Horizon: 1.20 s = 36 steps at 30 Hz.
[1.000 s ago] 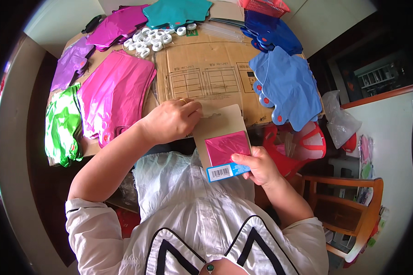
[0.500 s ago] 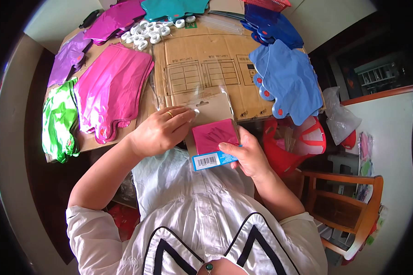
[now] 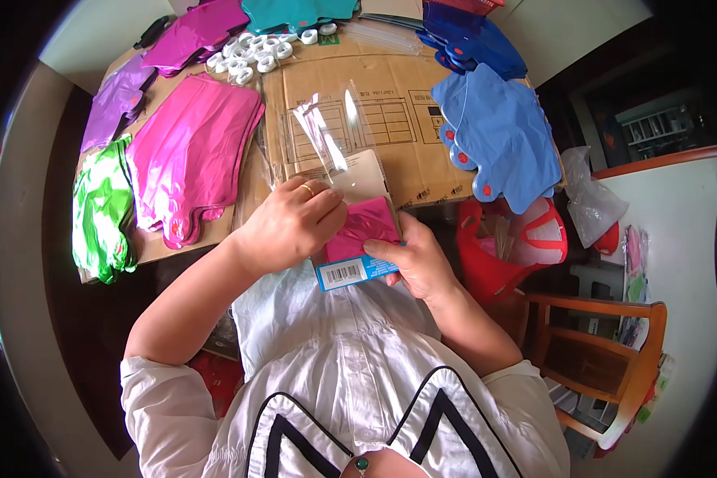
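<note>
My right hand (image 3: 418, 259) grips a flat card packet (image 3: 362, 177) from its right side, thumb across the front. Folded pink foil (image 3: 364, 213) lies against the card, above a blue-and-white strip with a barcode (image 3: 344, 274). A clear plastic sleeve (image 3: 327, 139) rises past the top of the card and shines in the light. My left hand (image 3: 295, 219), with a ring on one finger, is closed at the packet's left edge, its curled fingers over the card and foil. Its fingertips are partly hidden, so exactly what they pinch is unclear.
Cardboard (image 3: 327, 72) covers the table. Pink foil pieces (image 3: 195, 143), green ones (image 3: 103, 211) and light blue ones (image 3: 498, 131) lie in stacks around it. White rings (image 3: 255, 54) are heaped at the back. A red bag (image 3: 486, 255) and a wooden chair (image 3: 589, 358) stand at right.
The packet has shifted slightly left in my hands. Its clear sleeve now stands up well above the card. My left hand has come lower and further over the pink foil.
</note>
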Each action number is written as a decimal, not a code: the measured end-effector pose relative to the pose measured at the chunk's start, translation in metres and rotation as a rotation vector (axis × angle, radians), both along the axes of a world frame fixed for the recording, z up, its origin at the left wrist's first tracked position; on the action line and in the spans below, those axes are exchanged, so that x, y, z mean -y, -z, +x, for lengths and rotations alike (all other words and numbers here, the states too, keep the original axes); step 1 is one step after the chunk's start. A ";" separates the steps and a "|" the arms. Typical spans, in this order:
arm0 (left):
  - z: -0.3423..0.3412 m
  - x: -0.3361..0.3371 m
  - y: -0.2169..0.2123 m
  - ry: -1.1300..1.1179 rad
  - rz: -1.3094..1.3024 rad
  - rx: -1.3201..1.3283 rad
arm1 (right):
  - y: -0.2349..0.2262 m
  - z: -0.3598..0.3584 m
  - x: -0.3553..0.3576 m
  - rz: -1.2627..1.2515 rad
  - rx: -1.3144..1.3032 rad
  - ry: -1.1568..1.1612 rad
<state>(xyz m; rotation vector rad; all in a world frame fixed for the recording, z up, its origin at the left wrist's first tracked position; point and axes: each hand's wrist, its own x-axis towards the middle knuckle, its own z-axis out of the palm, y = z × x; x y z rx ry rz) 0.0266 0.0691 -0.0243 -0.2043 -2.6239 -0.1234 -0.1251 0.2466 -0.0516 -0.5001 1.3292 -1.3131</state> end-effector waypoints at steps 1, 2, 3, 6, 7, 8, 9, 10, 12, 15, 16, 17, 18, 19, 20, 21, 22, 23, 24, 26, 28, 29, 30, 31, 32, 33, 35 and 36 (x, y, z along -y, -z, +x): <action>0.002 0.000 0.001 0.004 -0.001 -0.004 | -0.002 0.001 0.000 0.004 -0.006 -0.011; 0.003 0.000 0.001 0.007 -0.002 -0.007 | -0.002 0.002 0.000 0.008 -0.006 -0.014; 0.004 0.001 0.002 0.007 0.016 -0.003 | -0.002 0.004 0.000 0.012 -0.008 -0.017; 0.007 0.000 0.001 -0.001 0.055 0.000 | -0.005 0.005 0.000 0.006 0.004 -0.028; 0.006 -0.002 0.000 -0.007 0.058 -0.004 | -0.006 0.005 0.001 0.001 0.011 -0.032; 0.006 -0.004 -0.001 -0.013 0.062 -0.008 | -0.007 0.005 0.001 0.008 0.016 -0.024; 0.008 -0.005 -0.001 -0.014 0.053 0.008 | -0.009 0.005 0.000 0.014 0.022 -0.017; 0.010 -0.007 0.000 -0.014 0.043 0.024 | -0.009 0.006 0.000 0.021 0.028 -0.010; 0.013 -0.007 0.001 -0.013 0.041 0.038 | -0.008 0.010 0.001 0.007 -0.013 0.018; 0.014 -0.007 0.004 -0.007 0.063 0.030 | -0.003 0.010 0.001 -0.001 -0.006 0.008; 0.014 -0.006 0.004 -0.003 0.072 0.024 | -0.002 0.009 0.001 -0.001 0.008 -0.004; 0.014 -0.005 0.004 0.000 0.081 0.017 | -0.003 0.010 0.001 0.003 -0.010 -0.011; 0.015 -0.005 0.004 -0.005 0.106 0.012 | -0.006 0.012 0.002 0.006 -0.028 -0.018; 0.015 -0.005 0.003 -0.010 0.130 0.007 | -0.007 0.013 0.003 0.010 -0.046 -0.025; 0.015 -0.005 0.001 -0.015 0.154 0.001 | -0.007 0.013 0.003 0.003 -0.036 -0.021; 0.016 -0.006 -0.002 -0.058 0.210 -0.041 | -0.005 0.012 0.003 -0.003 -0.026 -0.014; 0.018 -0.010 -0.007 -0.101 0.265 -0.082 | -0.003 0.011 0.003 -0.009 -0.017 -0.007; 0.021 -0.014 -0.010 -0.144 0.320 -0.124 | -0.003 0.008 0.002 -0.004 0.006 0.001; 0.034 -0.019 -0.002 -0.216 0.510 -0.145 | -0.004 0.004 0.002 -0.002 0.031 0.006; 0.068 -0.047 0.028 -0.371 1.173 -0.201 | -0.004 0.003 0.002 0.014 0.040 0.005; 0.068 -0.084 0.039 -0.505 1.986 -0.283 | -0.003 0.005 0.001 0.051 -0.013 0.004; 0.064 -0.095 0.037 -0.532 2.223 -0.221 | -0.003 0.007 0.002 0.047 -0.019 -0.001; 0.054 -0.100 0.024 -0.421 2.474 -0.224 | -0.004 0.011 0.003 0.047 -0.026 -0.010; 0.045 -0.099 0.015 -0.334 2.490 -0.204 | -0.005 0.013 0.004 0.047 -0.033 -0.018; 0.038 -0.096 0.011 -0.246 2.503 -0.183 | -0.006 0.014 0.004 0.034 -0.044 -0.006; 0.032 -0.096 0.017 -0.255 2.497 -0.204 | -0.007 0.014 0.005 0.019 -0.060 0.008; 0.026 -0.096 0.033 -0.285 2.477 -0.251 | -0.008 0.014 0.007 -0.010 -0.197 0.000; 0.022 -0.096 0.033 -0.300 2.489 -0.285 | -0.007 0.013 0.005 -0.037 -0.515 0.013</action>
